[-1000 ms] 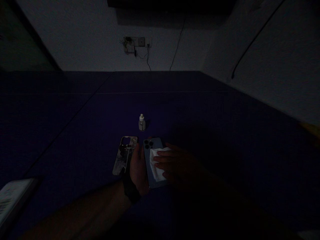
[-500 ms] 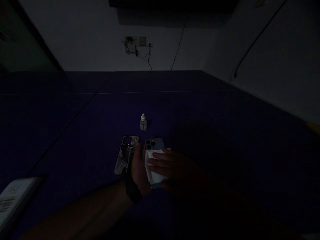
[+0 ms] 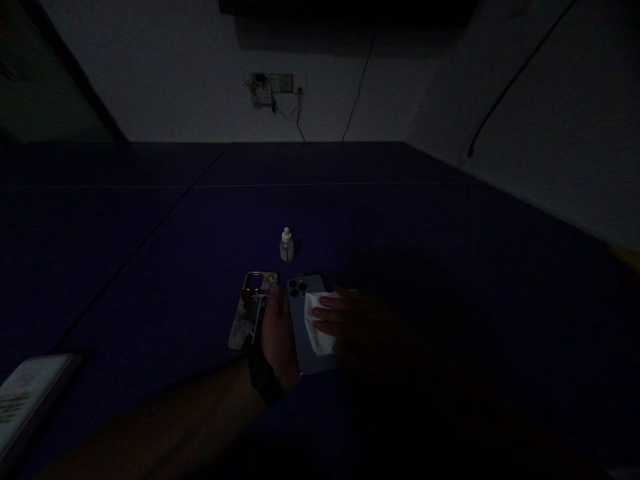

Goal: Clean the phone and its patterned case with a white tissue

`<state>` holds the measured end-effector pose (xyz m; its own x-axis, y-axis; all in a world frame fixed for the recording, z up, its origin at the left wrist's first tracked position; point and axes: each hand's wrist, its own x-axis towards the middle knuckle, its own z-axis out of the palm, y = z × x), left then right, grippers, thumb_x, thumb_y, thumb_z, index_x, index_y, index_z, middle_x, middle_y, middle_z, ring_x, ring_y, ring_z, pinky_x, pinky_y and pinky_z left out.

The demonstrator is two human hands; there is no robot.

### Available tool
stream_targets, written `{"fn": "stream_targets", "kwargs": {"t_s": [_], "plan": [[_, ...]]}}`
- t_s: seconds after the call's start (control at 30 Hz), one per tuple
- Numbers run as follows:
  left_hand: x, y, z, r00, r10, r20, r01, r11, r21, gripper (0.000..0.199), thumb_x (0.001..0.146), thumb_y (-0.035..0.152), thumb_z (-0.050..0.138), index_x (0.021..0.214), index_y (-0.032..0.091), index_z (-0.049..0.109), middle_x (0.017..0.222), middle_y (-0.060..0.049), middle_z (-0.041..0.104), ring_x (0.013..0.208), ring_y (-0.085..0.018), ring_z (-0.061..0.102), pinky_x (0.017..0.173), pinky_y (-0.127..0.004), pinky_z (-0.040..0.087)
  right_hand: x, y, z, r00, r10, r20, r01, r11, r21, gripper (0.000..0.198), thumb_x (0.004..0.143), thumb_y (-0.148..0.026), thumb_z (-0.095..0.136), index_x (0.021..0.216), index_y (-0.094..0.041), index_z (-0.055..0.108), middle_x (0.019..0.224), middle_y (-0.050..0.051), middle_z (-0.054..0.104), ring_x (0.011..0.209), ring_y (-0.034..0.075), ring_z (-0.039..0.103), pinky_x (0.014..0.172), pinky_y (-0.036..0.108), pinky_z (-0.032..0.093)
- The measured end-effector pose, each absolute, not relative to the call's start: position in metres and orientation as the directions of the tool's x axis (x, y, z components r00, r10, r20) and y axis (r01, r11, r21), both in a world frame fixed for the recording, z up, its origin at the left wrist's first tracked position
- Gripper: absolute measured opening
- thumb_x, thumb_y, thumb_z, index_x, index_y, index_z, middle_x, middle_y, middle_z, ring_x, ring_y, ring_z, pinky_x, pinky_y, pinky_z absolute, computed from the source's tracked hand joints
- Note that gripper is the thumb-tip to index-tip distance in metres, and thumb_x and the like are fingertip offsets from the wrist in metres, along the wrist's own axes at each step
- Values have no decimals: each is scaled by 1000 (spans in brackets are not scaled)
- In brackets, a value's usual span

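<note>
Cloth on phone, case to left

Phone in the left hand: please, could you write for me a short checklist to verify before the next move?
1. Phone held in the left hand, back facing up: ok.
2. White cloth lying on the phone's back, under the fingers of the right hand: ok.
3. Camera lenses not covered by the cloth: ok.
4. Case off the phone: ok, it lies to the left.
5. Bottle upright: ok.
6. Phone's back free of marks: cannot tell, too dark and partly covered.
</note>
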<state>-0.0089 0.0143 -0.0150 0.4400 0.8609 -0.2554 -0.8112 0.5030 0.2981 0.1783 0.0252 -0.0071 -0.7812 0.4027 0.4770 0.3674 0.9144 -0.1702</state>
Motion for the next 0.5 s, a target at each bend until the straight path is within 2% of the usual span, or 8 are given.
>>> {"fn": "stream_targets", "kwargs": {"t_s": [0.13,0.23,0.33,0.43,0.5], "plan": [[-8,12,-15,456,847,-272,-800,524,292,53,93,62,44,116,19,66,91,-10,65,72,-22,59,68,-36,47,179,26,-6,-801,314,509,258,949,-180,26,97,-24,49,116,-20,66,125,5,72,130,17,58,121,42,30],[-9,12,-15,429,861,-272,-814,499,298,50,95,59,43,117,20,66,91,-9,66,70,-21,58,69,-35,47,180,29,-7,-756,365,543,318,930,-182,24,97,-21,51,115,-21,66,121,4,74,126,16,61,121,41,31],[-12,13,-14,448,843,-297,-807,524,272,53,97,59,37,119,19,65,85,-7,64,62,-17,54,68,-34,46,175,28,-9,-755,413,509,368,910,-192,30,97,-26,51,124,-18,63,129,7,69,133,18,55,119,43,34],[-14,13,-13,472,825,-309,-796,550,252,55,97,60,35,115,19,66,71,-2,58,50,-13,43,65,-34,46,171,25,-9,-802,348,486,286,937,-199,30,98,-31,50,122,-19,64,132,6,68,135,18,53,120,43,31],[-13,13,-14,460,838,-295,-804,533,262,52,97,60,37,115,20,66,70,-1,57,49,-13,42,65,-34,46,172,25,-7,-806,324,496,256,945,-201,26,98,-29,50,117,-20,66,127,5,71,131,16,57,122,41,29]]}}
